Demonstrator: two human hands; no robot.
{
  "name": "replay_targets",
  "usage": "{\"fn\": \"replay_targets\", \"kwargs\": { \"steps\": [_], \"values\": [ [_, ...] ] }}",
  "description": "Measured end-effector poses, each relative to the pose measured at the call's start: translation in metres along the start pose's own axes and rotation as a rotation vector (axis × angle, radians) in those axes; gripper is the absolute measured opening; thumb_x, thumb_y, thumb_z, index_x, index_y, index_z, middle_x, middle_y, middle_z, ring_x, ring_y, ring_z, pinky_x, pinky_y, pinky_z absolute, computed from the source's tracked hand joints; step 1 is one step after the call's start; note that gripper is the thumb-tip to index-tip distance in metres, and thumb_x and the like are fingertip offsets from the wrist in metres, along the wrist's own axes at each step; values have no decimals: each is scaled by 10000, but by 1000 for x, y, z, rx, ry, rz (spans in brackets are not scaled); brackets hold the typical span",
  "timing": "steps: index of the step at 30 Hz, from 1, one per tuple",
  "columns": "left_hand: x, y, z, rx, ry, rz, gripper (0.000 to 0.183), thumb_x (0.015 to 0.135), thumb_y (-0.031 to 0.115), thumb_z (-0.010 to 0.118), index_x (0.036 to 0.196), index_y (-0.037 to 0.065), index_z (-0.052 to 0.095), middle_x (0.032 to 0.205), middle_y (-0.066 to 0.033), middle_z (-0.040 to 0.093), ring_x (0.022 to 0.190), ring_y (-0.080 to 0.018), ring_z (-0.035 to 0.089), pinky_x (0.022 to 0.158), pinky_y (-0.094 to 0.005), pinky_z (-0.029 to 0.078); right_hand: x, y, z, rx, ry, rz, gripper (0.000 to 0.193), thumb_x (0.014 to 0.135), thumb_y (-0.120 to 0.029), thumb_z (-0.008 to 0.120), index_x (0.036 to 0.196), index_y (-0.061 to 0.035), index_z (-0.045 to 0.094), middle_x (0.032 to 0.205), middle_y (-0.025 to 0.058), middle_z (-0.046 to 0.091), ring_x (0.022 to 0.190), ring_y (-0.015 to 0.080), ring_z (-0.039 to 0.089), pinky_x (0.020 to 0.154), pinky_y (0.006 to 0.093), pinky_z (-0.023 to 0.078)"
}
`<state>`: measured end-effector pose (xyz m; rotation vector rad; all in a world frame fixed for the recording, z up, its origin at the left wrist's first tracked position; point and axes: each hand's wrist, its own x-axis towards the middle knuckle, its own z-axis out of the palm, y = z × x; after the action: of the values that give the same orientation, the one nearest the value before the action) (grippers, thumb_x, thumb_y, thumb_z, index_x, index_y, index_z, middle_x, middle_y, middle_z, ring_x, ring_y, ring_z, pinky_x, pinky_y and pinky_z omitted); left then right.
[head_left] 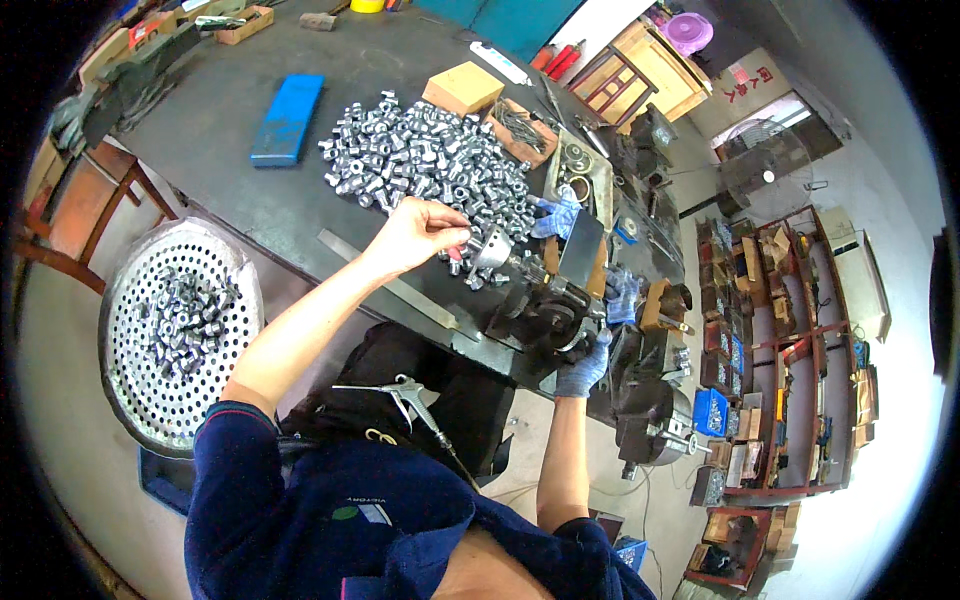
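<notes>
Perforated round metal basket, part-filled with small steel fittings, sits at nine o'clock. At centre, the bare left hand pinches a small silver metal fitting between thumb and fingertips, just beside the grey conical chuck. A heap of shiny steel fittings lies at twelve o'clock on the dark workbench. Toward four o'clock, the blue-gloved right hand grips the black machine body, fingers curled.

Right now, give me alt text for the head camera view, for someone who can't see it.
A person at a dark workbench pinches a small metal part at a pile of metal parts with the bare left hand; the gloved right hand grips a dark machine. A perforated tray of parts sits left.
</notes>
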<state>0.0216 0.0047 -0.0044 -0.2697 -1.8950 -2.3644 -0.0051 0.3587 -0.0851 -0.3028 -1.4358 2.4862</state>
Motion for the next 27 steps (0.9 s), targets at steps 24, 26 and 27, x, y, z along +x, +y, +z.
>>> {"fn": "replay_targets", "kwargs": {
  "steps": [24, 26, 27],
  "values": [
    [10, 3, -6, 54, -124, 26, 220, 728, -65, 648, 946, -37, 630, 867, -81, 651, 797, -114, 606, 723, -247, 502, -6, -87, 43, -82, -217, -123, 402, 811, -460, 589, 808, -60, 542, 527, -26, 392, 417, 66, 352, 347, 194, 261],
    [8, 1, -5, 99, -113, 87, 220, 733, -66, 641, 951, -39, 636, 866, -79, 654, 795, -114, 606, 730, -248, 500, 15, -90, 56, -69, -209, -129, 398, 807, -455, 591, 789, -63, 533, 565, 12, 457, 454, 97, 426, 364, 193, 302],
    [8, 2, -4, 115, -112, 90, 222, 735, -65, 640, 956, -39, 637, 864, -79, 654, 795, -115, 605, 733, -248, 500, 25, -88, 64, -64, -204, -131, 395, 805, -453, 592, 780, -64, 528, 585, 30, 490, 473, 112, 463, 372, 193, 322]
  ]
}}
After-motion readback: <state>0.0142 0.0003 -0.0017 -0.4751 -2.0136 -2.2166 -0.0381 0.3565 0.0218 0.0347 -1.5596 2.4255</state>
